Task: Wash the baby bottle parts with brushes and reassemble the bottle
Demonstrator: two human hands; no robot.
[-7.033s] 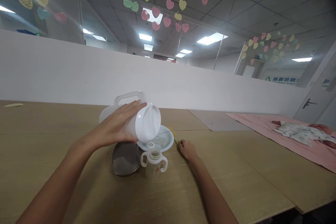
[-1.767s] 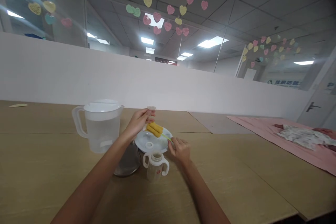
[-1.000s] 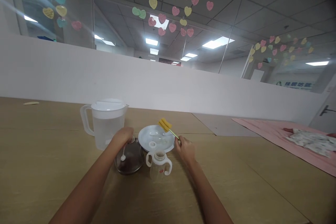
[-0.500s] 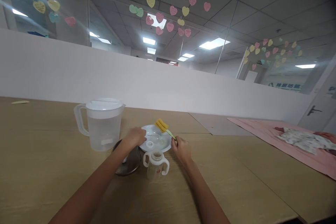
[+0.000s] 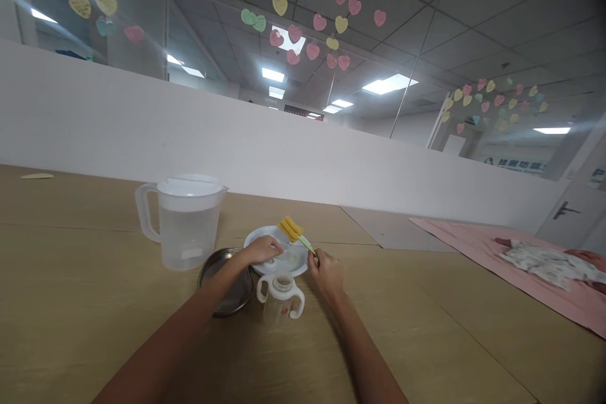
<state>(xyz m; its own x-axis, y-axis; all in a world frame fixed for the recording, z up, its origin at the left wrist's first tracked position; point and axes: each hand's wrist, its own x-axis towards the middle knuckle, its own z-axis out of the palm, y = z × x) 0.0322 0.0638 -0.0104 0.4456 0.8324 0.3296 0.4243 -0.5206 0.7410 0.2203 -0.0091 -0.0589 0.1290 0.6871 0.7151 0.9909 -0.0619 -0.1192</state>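
Observation:
My right hand is closed on the green handle of a brush with a yellow sponge head, which is held over the white plate. Over the plate's left part is my left hand, fingers pressed together at small clear and white parts; what they grip is too small to tell. A clear bottle with two white handles stands open in front of the plate. The round metal dish lies left of the bottle, partly under my left forearm.
A clear lidded pitcher holding water stands behind the dish on the left. On the right, a pink cloth bears a patterned white garment. A white wall runs behind the table.
My left hand has moved right and slightly down over the plate. More of the metal dish's inside shows, and the white thing seen in it earlier is gone from view.

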